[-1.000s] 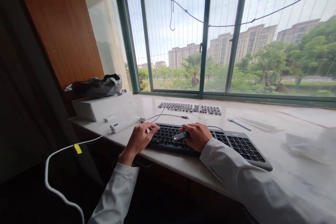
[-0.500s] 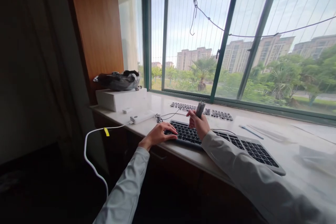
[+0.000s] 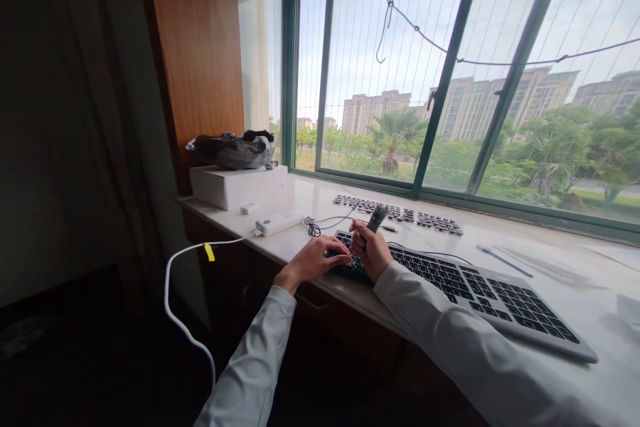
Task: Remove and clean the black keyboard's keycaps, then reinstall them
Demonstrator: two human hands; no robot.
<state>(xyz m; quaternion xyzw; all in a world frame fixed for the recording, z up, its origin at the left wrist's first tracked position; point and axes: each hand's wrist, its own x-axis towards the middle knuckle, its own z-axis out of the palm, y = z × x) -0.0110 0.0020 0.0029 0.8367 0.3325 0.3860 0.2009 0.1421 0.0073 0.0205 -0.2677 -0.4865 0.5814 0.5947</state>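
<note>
Keyboard [image 3: 460, 280]: on the counter [image 3: 313, 192], running from the centre of the frame toward the lower right, its near edge partly covered by the right sleeve. Its key field is dark; rows of small dark pieces [image 3: 440, 223], apparently keycaps, lie behind it, right of centre.

Right hand [image 3: 371, 248]: closed around a dark handheld tool [image 3: 379, 215], its thick end upward, above the left part of the keyboard. The tool's lower end is hidden by the fingers.

Left hand [image 3: 320, 257]: at the keyboard's left end, fingers bent, thumb and fingertips close together. Whether anything is pinched there cannot be told.

Assessment: the work in hand appears to be at the keyboard's left end. Good practice would be to brace that corner with the left hand, keep its fingertips clear of the tool's working end, and bring the tool down square over one position, without twisting. The right forearm should avoid dragging on the keys, and the coiled cable [image 3: 314, 227], just beyond the left hand, is best kept clear.
</note>
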